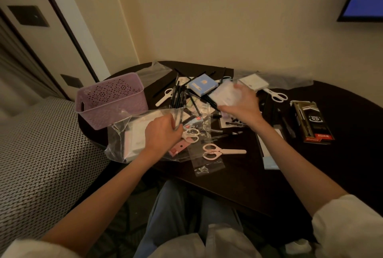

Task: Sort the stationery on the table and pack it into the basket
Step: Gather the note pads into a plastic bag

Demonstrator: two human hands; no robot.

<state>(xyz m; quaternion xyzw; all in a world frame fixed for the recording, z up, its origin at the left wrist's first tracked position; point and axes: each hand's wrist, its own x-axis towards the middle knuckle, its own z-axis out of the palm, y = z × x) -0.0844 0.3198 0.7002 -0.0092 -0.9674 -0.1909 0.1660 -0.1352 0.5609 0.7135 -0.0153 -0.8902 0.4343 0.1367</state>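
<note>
A lilac perforated basket [109, 100] stands at the left end of the dark table [248, 179]. My left hand [163, 131] is closed on the edge of a large clear plastic bag [128, 133] that holds white and pink pads. My right hand [241, 106] grips a small clear packet [222, 95] lifted above a heap of black pens [182, 94]. Pink scissors [221, 151] lie near the front, white scissors [191, 134] beside my left hand. A blue box [202, 87] sits behind the pens.
More white scissors [276, 95] and a white box [252, 82] lie at the back right. A black pen box [312, 122] rests at the right. Empty clear sleeves [205, 164] lie at the front. A woven-pattern seat [41, 154] adjoins the table's left side.
</note>
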